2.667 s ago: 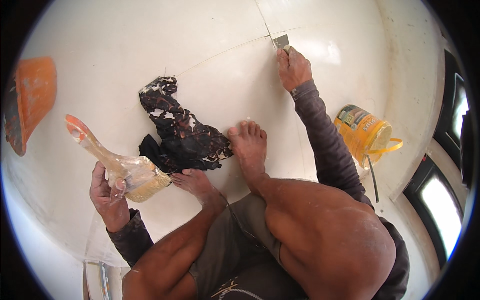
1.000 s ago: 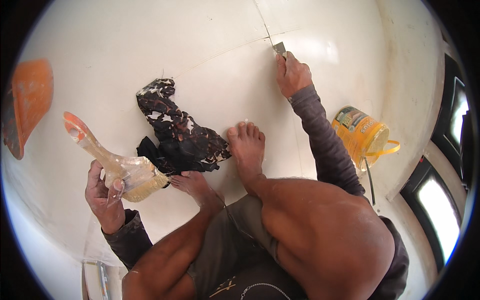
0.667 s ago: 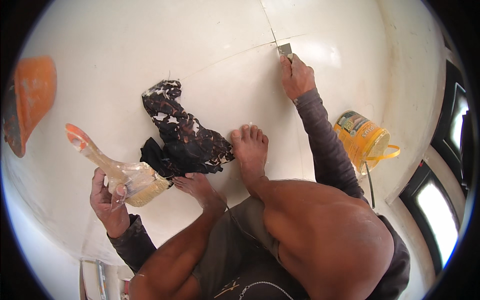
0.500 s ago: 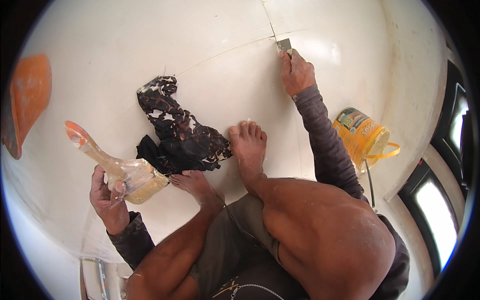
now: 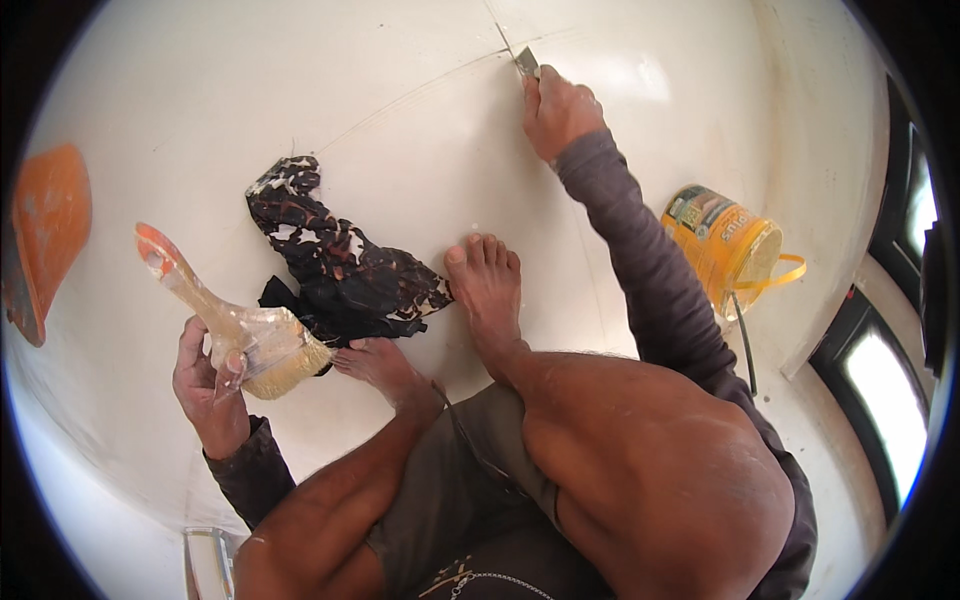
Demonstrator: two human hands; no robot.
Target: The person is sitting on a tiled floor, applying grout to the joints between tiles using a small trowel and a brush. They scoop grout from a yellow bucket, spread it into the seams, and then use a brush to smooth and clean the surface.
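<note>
- A pale floor (image 5: 440, 170) is crossed by thin dark lines (image 5: 506, 50), which meet near the upper edge of the view.
- An orange container (image 5: 52, 235), smeared with grey, is seen at the far left.
- A dark patterned cloth (image 5: 345, 265) is left crumpled on the floor, in front of the left foot (image 5: 385, 372) and close beside the toes of the right foot (image 5: 488, 290); the space between the two grips is partly taken up by it.
- A yellow bucket (image 5: 715, 245) is tipped on its side, right of the right forearm.
- A wide paintbrush (image 5: 258, 345) is clamped by its handle between thumb and fingers of the left grip (image 5: 213, 390), bristles pointed toward the cloth; whether cloth is touched cannot be told.
- A small scraper (image 5: 526, 62) is clamped in the right grip (image 5: 563, 112), its blade extended beyond the fingers, just beside the crossing lines.
</note>
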